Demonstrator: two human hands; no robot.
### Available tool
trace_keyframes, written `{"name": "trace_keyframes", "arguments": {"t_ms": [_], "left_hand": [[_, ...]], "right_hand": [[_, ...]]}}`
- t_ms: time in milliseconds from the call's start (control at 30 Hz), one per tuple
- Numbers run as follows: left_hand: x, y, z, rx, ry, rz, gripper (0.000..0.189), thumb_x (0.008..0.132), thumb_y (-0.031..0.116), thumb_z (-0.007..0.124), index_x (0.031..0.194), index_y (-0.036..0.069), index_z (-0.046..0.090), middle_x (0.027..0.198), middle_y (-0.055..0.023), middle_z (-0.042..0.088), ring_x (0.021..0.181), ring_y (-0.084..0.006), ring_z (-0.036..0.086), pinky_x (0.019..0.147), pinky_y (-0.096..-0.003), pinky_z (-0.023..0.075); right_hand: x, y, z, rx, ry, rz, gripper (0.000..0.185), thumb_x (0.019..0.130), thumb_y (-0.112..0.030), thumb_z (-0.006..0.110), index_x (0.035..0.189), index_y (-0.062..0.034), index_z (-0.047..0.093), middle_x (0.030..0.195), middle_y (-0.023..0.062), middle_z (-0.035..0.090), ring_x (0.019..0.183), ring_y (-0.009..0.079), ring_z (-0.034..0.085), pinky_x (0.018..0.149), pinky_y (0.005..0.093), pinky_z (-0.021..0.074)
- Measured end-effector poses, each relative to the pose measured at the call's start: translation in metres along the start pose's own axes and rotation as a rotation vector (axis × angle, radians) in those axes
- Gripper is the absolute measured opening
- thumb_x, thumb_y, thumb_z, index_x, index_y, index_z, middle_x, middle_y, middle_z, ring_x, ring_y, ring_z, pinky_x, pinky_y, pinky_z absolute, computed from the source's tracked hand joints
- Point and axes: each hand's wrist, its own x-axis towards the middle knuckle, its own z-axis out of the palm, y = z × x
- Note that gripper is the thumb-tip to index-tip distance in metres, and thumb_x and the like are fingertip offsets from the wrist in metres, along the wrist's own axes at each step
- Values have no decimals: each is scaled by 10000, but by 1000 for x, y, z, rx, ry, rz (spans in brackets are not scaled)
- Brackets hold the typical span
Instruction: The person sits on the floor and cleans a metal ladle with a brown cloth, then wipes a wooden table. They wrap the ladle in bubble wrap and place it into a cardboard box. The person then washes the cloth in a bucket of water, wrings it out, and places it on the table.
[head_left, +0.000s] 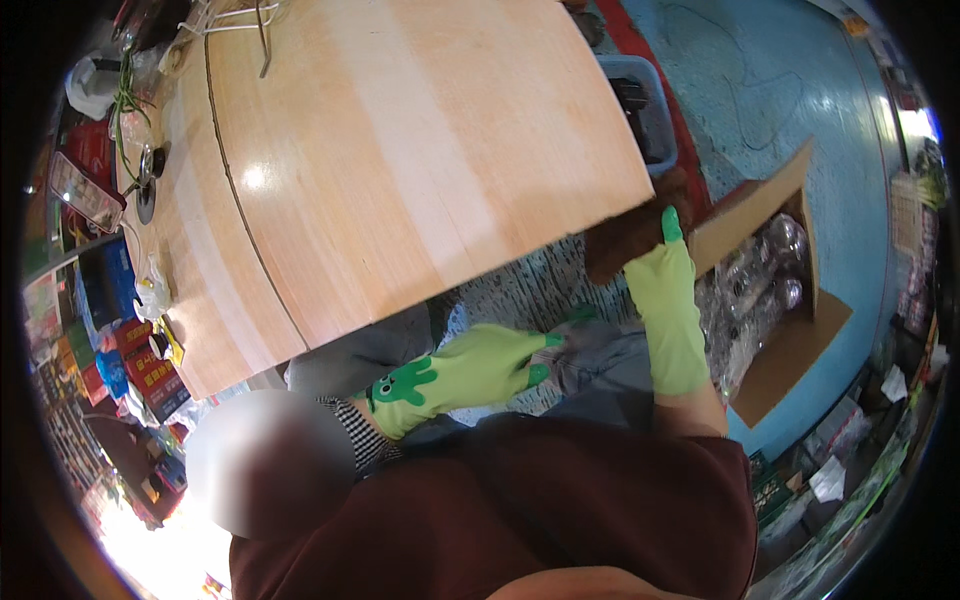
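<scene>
I wear light green gloves with darker green fingertips. My left hand (465, 367) is low, over my legs and below the table's near edge, with two fingertips apart and nothing seen in it. A cartoon figure marks the glove near its cuff. My right hand (666, 289) is at the table's right corner, its thumb over a dark brown object (619, 240) whose kind I cannot tell; the other fingers are hidden behind it. The wooden tabletop (420, 150) spreads before me. Right of that hand, an open cardboard box (750, 217) holds clear plastic items (765, 277).
A blue plastic bin (664, 112) with dark contents sits beyond the table's right edge. On the table's left side are a phone (86, 193) on a stand and a small plastic bag (154, 289). A metal rod (264, 45) lies at the top. Goods crowd the left and right rims.
</scene>
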Motion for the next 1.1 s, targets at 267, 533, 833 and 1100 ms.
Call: {"name": "trace_keyframes", "arguments": {"t_ms": [267, 533, 833, 1100], "left_hand": [[-10, -1, 29, 233, 74, 166, 463, 871, 275, 582, 1252, 12, 559, 959, -252, 649, 913, -413, 622, 794, -479, 490], [10, -22, 49, 516, 181, 209, 467, 826, 376, 559, 1158, 59, 643, 1122, -207, 646, 1054, -386, 593, 922, -490, 447], [-29, -33, 25, 312, 652, 34, 626, 922, 553, 498, 1185, -3, 615, 1101, -234, 655, 1020, -387, 625, 884, -428, 484], [-78, -39, 17, -162, 489, 358, 601, 957, 483, 529, 1289, -17, 545, 1208, -152, 618, 1080, -222, 590, 917, -321, 459]], "right_hand": [[-14, -25, 11, 1558, 95, 161, 330, 972, -384, 546, 1128, -95, 578, 970, 39, 619, 846, 140, 595, 707, 297, 519], [-41, -29, 22, 1575, 252, -9, 380, 953, -400, 569, 1181, -96, 563, 1161, 59, 587, 1056, 208, 540, 929, 406, 440], [-107, -23, 51, 1633, -336, 194, 553, 877, -458, 656, 1284, -100, 544, 1264, 92, 588, 1150, 265, 543, 981, 438, 440], [-148, -122, 33, 1523, -487, -30, 510, 856, -194, 695, 1313, -53, 517, 1273, 108, 594, 1157, 276, 575, 1010, 425, 462]]}}
